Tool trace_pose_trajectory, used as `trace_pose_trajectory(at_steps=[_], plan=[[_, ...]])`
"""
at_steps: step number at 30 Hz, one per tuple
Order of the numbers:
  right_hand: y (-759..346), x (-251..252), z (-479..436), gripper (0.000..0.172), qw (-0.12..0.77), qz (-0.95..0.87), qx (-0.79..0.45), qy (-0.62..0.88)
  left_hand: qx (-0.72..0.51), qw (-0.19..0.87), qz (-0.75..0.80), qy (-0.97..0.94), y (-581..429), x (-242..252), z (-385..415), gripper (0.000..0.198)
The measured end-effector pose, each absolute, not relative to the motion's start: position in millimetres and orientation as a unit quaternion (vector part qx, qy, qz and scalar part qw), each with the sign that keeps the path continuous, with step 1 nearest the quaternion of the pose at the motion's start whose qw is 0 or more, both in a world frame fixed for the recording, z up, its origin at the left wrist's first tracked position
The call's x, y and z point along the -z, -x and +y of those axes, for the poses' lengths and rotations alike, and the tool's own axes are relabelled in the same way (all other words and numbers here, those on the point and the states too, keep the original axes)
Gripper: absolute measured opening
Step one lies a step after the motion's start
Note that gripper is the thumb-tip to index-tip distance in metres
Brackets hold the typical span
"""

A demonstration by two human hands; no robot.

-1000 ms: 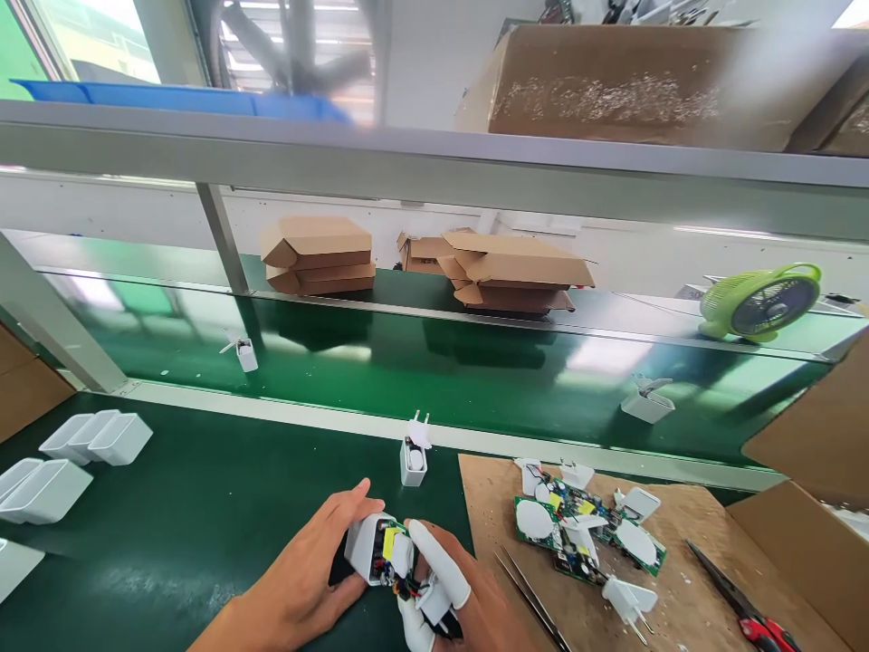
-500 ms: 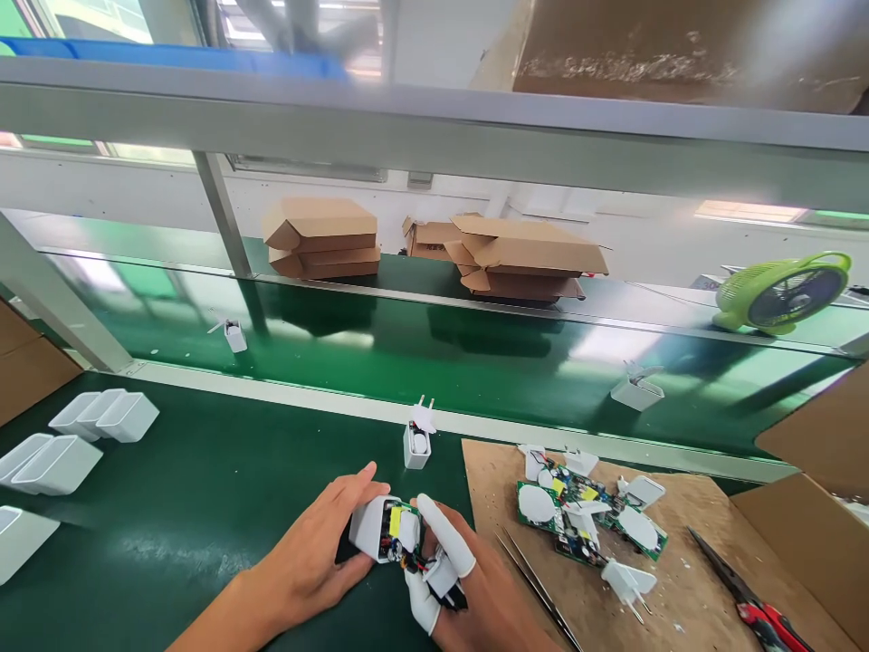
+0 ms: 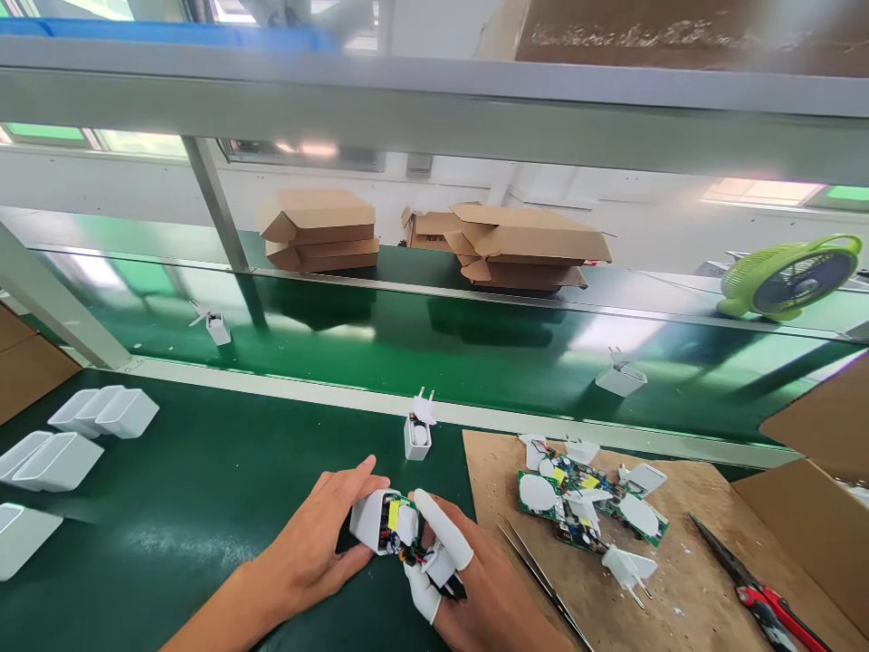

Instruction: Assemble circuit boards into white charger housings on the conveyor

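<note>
My left hand (image 3: 319,534) is closed around a white plastic charger housing (image 3: 368,522), its open end facing right. A small circuit board (image 3: 405,523) with yellow tape and a white pad sits partly inside that open end. White finger cots cover two fingertips of my right hand (image 3: 468,570), which pinches the board. Wires run from the board to a white plug piece (image 3: 440,566) held in the same hand. Just beyond my hands, an upright white housing (image 3: 417,439) stands on the green table with a two-pin plug lying over its top.
At left are several white housings (image 3: 58,462). On the right, a cardboard sheet (image 3: 489,480) bears circuit boards with plugs (image 3: 590,498), tweezers (image 3: 543,580) and red-handled pliers (image 3: 753,589). Behind the rail runs a green conveyor belt (image 3: 407,344); a green fan (image 3: 787,276) stands beyond.
On the belt, the two housings with plugs have shifted left. The board looks slightly deeper in the housing between my hands. My view has tilted a little.
</note>
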State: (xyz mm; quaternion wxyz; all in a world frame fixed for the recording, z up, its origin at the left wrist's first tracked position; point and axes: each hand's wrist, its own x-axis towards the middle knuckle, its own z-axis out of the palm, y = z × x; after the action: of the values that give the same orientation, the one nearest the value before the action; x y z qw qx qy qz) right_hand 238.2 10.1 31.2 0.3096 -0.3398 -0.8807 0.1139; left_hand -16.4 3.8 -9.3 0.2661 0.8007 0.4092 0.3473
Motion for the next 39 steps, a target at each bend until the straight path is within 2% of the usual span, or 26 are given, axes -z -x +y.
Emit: trace_pose_trajectory(at_steps=[19, 24, 29, 32, 36, 39], plan=[[-239.1, -31.4, 8.5, 0.072, 0.347, -0.88, -0.055, 0.319, -0.351, 0.272, 0.405, -0.799, 13.7, 20.4, 3.4, 0.087], [-238.7, -31.9, 7.2, 0.065, 0.328, -0.883, -0.07, 0.327, -0.341, 0.285, 0.412, -0.795, 15.1, 19.6, 2.3, 0.085], [-235.4, -30.7, 8.1, 0.069, 0.308, -0.886, -0.093, 0.334, -0.351, 0.297, 0.389, -0.799, 10.7, 12.4, 1.4, 0.087], [-236.6, -33.0, 9.9, 0.062, 0.32, -0.884, -0.097, 0.327, -0.357, 0.316, 0.367, -0.799, 3.5, 10.7, 1.7, 0.09], [-243.6, -35.9, 13.2, 0.045, 0.341, -0.856, -0.192, 0.338, -0.35, 0.385, 0.336, -0.785, -6.5, 14.7, 6.7, 0.094], [-246.8, -30.2, 16.4, 0.043, 0.354, -0.851, -0.197, 0.333, -0.376, 0.415, 0.326, -0.762, -7.5, 13.7, 11.4, 0.091]])
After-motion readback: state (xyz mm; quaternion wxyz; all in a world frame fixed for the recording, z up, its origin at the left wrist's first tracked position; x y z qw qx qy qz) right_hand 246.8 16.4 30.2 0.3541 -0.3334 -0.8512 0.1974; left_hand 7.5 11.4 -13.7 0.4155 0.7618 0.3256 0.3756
